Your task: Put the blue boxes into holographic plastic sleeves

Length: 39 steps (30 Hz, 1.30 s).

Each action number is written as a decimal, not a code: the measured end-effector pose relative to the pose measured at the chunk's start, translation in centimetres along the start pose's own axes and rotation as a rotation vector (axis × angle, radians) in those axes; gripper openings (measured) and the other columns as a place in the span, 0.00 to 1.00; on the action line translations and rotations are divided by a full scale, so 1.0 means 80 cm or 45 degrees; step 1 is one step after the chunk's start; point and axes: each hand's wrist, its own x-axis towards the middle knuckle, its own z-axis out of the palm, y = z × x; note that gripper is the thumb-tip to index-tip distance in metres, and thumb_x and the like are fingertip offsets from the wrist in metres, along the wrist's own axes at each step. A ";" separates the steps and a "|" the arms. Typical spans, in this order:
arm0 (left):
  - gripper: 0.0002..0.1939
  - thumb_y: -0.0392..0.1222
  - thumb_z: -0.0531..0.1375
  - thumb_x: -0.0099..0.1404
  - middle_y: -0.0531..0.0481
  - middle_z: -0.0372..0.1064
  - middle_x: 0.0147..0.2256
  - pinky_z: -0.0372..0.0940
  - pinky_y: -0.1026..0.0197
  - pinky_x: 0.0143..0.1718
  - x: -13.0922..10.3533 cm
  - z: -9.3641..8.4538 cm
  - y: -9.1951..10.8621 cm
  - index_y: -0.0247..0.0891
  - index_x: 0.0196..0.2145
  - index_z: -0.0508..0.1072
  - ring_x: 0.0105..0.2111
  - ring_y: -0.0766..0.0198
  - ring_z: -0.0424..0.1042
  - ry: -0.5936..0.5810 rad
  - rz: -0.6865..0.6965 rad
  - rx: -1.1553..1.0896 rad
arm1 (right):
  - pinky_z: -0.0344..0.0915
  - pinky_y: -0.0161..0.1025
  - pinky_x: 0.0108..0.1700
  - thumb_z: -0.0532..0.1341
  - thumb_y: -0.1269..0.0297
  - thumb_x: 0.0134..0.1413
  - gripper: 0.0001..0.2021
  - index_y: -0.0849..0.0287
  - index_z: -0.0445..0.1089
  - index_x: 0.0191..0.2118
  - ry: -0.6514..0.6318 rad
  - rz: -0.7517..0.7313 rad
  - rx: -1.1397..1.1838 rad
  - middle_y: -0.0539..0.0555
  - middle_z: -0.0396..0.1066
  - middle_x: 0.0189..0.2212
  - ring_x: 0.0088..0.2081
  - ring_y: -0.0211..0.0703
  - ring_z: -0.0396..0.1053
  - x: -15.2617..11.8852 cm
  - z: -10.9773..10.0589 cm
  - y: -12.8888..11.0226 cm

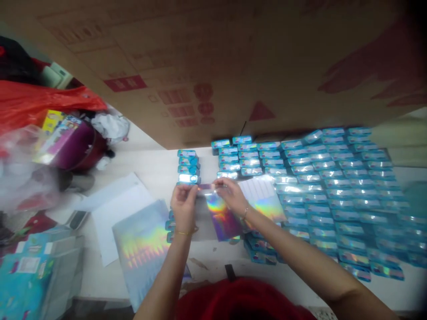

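Both of my hands are near the middle of the table. My left hand (184,205) pinches one end of a narrow shiny strip (205,188), and my right hand (232,195) pinches the other end. Just below the strip is a rainbow holographic sheet (222,218); I cannot tell whether it touches the fingers. A second holographic sheet with pale strips (262,193) lies beside my right hand. Small teal boxes (187,169) stand in a short column just beyond my left hand. More are partly hidden under its wrist.
Many teal boxes (333,178) stand in rows on the right. A large cardboard carton (200,66) walls off the back. On the left lie a silvery holographic sheet (143,244), white sheets (113,213), flattened teal packaging (33,271), a phone-like device (78,219) and a red plastic bag (43,104).
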 end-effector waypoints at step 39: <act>0.46 0.40 0.71 0.43 0.38 0.63 0.50 0.67 0.55 0.43 0.232 0.003 -0.087 0.36 0.58 0.56 0.44 0.54 0.71 -0.111 -0.550 0.213 | 0.62 0.38 0.44 0.49 0.73 0.61 0.15 0.61 0.66 0.50 -0.257 0.321 -0.899 0.60 0.72 0.43 0.45 0.46 0.69 0.153 0.107 0.058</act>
